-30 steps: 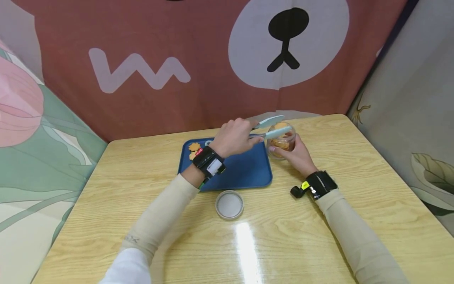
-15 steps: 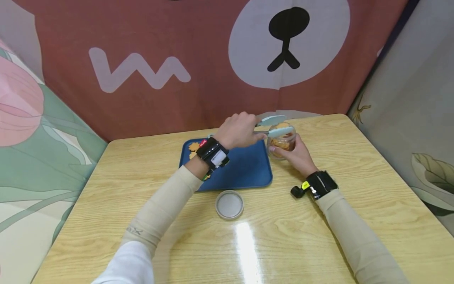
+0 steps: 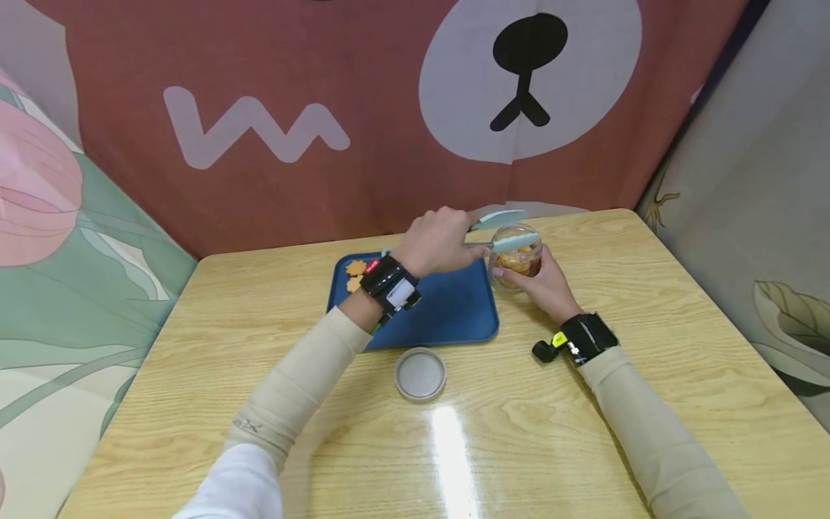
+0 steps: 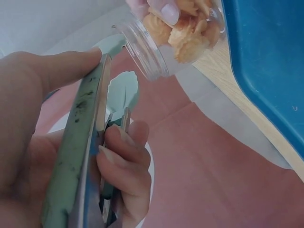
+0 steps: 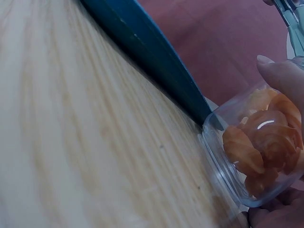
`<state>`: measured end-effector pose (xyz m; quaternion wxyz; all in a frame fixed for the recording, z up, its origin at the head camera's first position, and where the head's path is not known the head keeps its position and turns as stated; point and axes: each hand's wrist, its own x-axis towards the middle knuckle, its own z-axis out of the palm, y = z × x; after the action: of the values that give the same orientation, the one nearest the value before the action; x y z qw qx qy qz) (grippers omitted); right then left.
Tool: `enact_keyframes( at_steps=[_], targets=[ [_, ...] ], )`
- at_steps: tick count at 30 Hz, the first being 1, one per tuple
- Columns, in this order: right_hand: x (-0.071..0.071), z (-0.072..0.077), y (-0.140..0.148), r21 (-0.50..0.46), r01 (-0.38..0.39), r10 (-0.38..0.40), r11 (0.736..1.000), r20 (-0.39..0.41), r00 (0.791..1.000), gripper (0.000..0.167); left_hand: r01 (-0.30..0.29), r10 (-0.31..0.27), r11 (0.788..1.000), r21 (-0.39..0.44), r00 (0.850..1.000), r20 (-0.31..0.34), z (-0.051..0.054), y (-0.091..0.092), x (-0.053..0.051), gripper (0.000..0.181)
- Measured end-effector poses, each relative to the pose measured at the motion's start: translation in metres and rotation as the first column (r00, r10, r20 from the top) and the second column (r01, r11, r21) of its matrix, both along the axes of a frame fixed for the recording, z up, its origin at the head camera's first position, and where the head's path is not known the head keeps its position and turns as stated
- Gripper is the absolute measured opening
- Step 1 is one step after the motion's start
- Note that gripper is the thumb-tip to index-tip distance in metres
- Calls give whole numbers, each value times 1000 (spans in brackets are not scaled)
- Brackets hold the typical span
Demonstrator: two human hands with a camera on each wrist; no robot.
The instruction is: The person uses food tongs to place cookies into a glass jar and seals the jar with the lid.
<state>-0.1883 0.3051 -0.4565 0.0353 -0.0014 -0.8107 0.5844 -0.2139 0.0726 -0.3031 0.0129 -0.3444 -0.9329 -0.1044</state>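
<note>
– Where are your tongs [image 3: 512, 244]?
– In your left hand [image 3: 436, 243], fingers curled round them, tips spread at the mouth of the jar [image 3: 517, 266]
– What's around?
– Your right hand [image 3: 543, 283] grips the jar, biscuits [image 4: 187, 40] inside, just beside the tray [image 3: 454, 310]; your left wristband [image 3: 389, 284] hides part of the tray, and the lid [image 3: 420, 375] lies nearer you
– Which way do the tongs point?
– Rightward, long axis nearly sideways in the head view

The jar [image 3: 515, 269] (cookies [image 4: 189, 40] inside) is right of the tray [image 3: 450, 306].
</note>
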Motion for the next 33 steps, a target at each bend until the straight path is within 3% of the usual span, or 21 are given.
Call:
enact_keyframes(
  at_steps=[9, 15, 25, 33],
  targets=[
    [1, 0, 0, -6, -10, 10, 1000, -13, 1000, 97, -1, 1, 998, 60, 1000, -10, -3, -5, 3, 56],
    [-1, 0, 0, 24, -3, 4, 1000, -21, 1000, 99, -35, 32, 989, 143, 999, 21, -3, -20, 6, 63],
    [-2, 1, -1, 38, 13, -13, 999, 0, 1000, 104, -103, 95, 971, 214, 994, 45, -10, -76, 12, 48],
    [-1, 1, 0, 29, 14, -14, 999, 10, 1000, 105, -137, 136, 970, 203, 991, 20, -26, -123, 23, 39]
  ],
)
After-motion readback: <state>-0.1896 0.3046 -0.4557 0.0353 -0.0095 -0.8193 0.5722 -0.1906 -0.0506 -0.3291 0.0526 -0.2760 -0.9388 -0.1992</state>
